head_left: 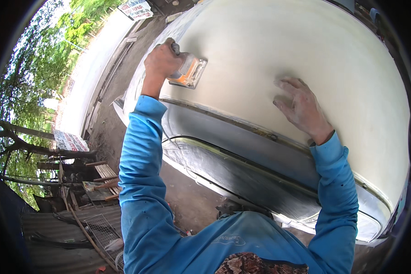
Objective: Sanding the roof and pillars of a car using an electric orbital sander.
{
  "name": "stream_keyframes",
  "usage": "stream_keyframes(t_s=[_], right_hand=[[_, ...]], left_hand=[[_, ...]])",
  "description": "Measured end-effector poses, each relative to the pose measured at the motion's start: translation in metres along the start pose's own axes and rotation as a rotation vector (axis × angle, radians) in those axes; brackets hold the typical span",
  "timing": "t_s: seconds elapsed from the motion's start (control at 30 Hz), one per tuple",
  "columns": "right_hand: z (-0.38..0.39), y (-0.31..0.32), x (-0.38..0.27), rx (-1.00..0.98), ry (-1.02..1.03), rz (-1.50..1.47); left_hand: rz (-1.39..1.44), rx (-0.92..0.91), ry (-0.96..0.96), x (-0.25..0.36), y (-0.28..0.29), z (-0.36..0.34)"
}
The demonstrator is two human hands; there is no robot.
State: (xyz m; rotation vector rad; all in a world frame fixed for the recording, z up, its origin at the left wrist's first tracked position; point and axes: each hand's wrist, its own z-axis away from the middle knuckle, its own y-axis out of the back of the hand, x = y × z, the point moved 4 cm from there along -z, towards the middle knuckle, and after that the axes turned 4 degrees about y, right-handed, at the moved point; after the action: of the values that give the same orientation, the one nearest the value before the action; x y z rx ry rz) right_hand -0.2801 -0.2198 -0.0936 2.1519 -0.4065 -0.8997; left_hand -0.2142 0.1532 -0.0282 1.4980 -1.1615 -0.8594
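My left hand (162, 63) is wrapped round the body of an orange and grey electric sander (189, 74). The sander is at the left part of a vehicle's broad, cream-white roof (255, 41), its flat pad tilted to the right. Whether the pad touches the roof I cannot tell. A thin cable (177, 145) hangs down past my left forearm. Over the right half of the roof my right hand (302, 108) is open, palm down with fingers apart, and holds nothing. Its fingertips are at or just above the surface.
Below the roof edge run a gutter strip (255, 131) and the vehicle's side windows (242, 171). Stacked wood (106, 176), a wire rack (104, 230) and corrugated sheeting (73, 249) lie at the lower left. Trees and painted signs (71, 140) stand beyond.
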Motion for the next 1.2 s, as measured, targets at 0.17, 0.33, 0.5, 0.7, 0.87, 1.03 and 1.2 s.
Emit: stream_keyframes(t_s=[0.17,0.33,0.5,0.7,0.87,1.03,1.2], right_hand=[[-0.005,-0.004,0.004,-0.014,0.053,0.016],[-0.008,-0.006,0.005,-0.007,0.062,0.025],[-0.008,-0.008,0.004,-0.021,0.064,0.065],[-0.006,-0.01,0.006,0.009,0.086,0.051],[-0.002,-0.011,0.008,0.009,0.091,0.013],[-0.003,-0.01,0.01,0.011,0.083,0.02],[-0.007,-0.01,0.01,-0.035,0.052,0.042]], left_hand=[[-0.009,-0.042,0.064,-0.062,-0.018,-0.039],[-0.033,-0.071,0.114,-0.071,-0.019,-0.046],[0.025,-0.047,-0.01,-0.022,-0.006,-0.02],[0.036,0.006,-0.186,0.046,0.002,0.017],[0.028,0.023,-0.193,0.053,-0.001,0.004],[0.107,-0.04,-0.109,-0.003,-0.017,-0.051],[0.132,-0.041,-0.04,-0.067,-0.043,-0.094]])
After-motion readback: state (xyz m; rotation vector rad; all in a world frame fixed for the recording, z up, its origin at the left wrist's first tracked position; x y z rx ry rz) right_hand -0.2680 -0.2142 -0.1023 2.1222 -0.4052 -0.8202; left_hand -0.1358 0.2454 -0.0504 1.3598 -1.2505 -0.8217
